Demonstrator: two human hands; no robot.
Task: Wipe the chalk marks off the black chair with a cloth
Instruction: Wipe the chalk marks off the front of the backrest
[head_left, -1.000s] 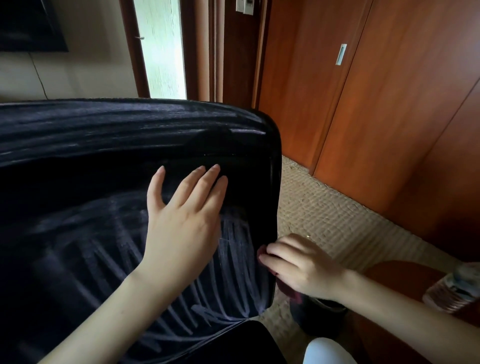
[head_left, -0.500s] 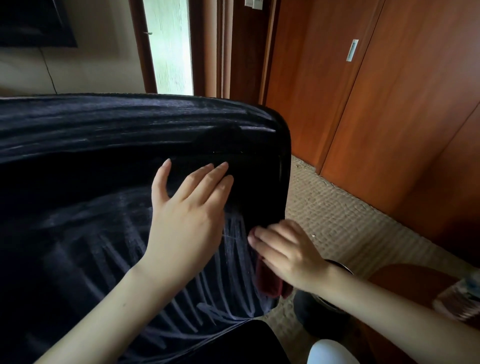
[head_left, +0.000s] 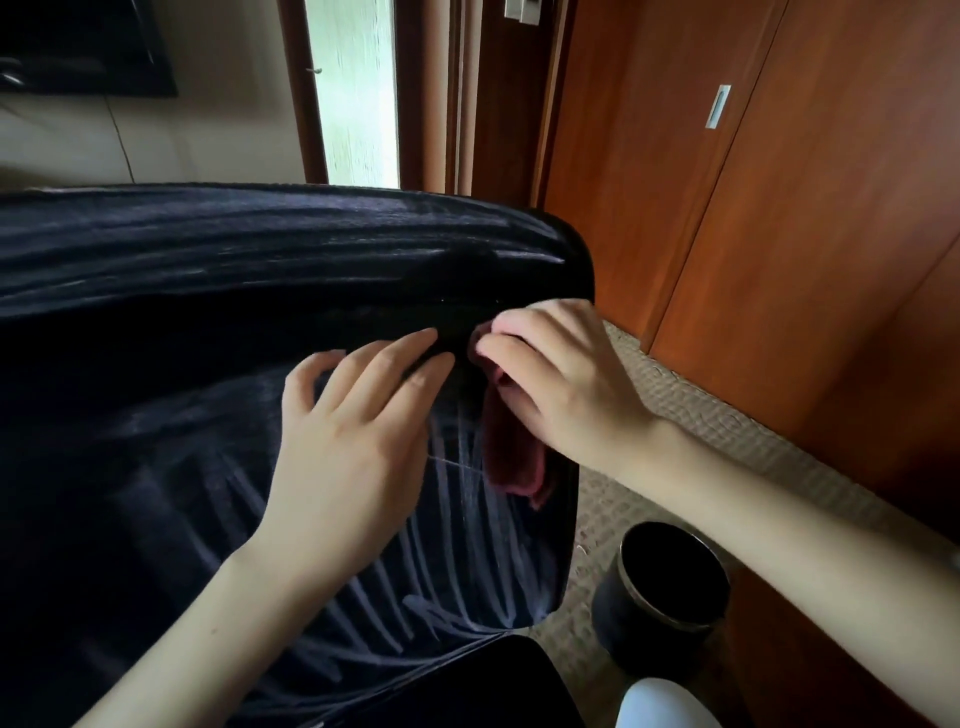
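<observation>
Just right of the grip and running below it lies a woven beige carpet (head_left: 727, 431). Further right, reddish wooden panels (head_left: 831, 260) rise from the floor, with a recessed metal handle (head_left: 718, 106) well above the grip. Below and right of the grip, a black round bin (head_left: 670, 587) with a metallic rim stands on the carpet, and a white rounded object (head_left: 665, 706), only partly seen, is lower still. Above and left of the grip is a frosted glass panel (head_left: 358, 88). Far up to the left, a dark screen (head_left: 78, 47) hangs on a cream wall (head_left: 208, 130).
</observation>
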